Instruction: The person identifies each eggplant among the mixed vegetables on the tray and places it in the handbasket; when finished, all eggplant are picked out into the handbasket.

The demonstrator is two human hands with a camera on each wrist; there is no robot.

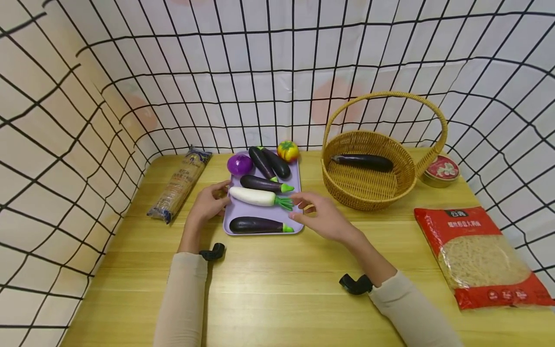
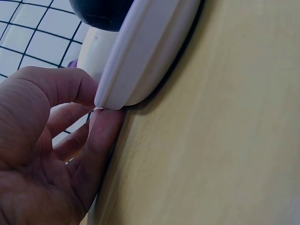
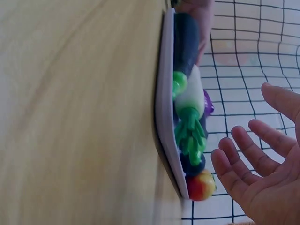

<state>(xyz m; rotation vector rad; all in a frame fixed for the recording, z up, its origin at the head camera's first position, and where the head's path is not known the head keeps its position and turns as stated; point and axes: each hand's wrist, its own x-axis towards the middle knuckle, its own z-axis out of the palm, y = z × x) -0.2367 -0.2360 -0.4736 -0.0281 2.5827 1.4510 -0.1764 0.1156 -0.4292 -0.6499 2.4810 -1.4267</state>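
A lilac tray (image 1: 247,211) lies on the table, bearing a white radish (image 1: 252,196) with green leaves, several dark eggplants (image 1: 256,225), a purple onion-like vegetable (image 1: 240,165) and a yellow-red pumpkin (image 1: 288,151). My left hand (image 1: 210,202) is at the tray's left edge; in the left wrist view its thumb and a finger pinch the rim (image 2: 126,70). By the tray's right edge, near the radish leaves, is my right hand (image 1: 321,215). Its fingers (image 3: 251,152) are spread and relaxed, holding nothing, apart from the tray in the right wrist view.
Right of the tray stands a wicker basket (image 1: 366,203) with a tall handle and one long eggplant (image 1: 363,162) inside. A round tin (image 1: 441,171) and a red bag of noodles (image 1: 481,255) lie farther right. At left is a noodle packet (image 1: 179,184). Gridded cloth (image 1: 260,72) surrounds the table.
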